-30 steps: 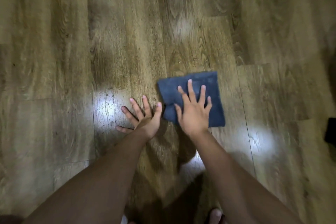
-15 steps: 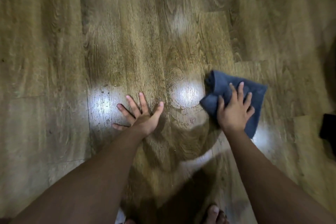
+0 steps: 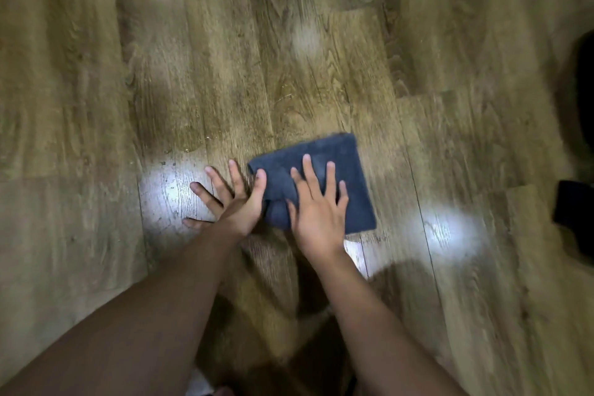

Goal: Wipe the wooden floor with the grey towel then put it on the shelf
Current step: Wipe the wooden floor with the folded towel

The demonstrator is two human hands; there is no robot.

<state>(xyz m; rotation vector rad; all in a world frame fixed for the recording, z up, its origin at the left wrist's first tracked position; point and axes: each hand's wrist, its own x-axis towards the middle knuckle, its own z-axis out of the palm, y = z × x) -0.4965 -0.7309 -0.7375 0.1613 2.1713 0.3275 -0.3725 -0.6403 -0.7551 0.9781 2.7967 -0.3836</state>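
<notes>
The grey towel (image 3: 347,167), folded into a rough square, lies flat on the wooden floor (image 3: 225,58) near the middle of the view. My right hand (image 3: 316,212) presses down on the towel's near half with fingers spread and straight. My left hand (image 3: 231,202) rests flat on the bare floor just left of the towel, fingers splayed, its thumb touching the towel's left edge. The shelf is not in view.
Wet streaks and droplets (image 3: 189,148) glisten on the planks left of the towel, with bright light reflections on either side. A dark object (image 3: 573,219) sits at the right edge, and a dark rounded shape (image 3: 583,90) above it.
My right hand has slid the towel back leftwards from the right side to beside my left hand. The left hand has stayed planted on the floor.
</notes>
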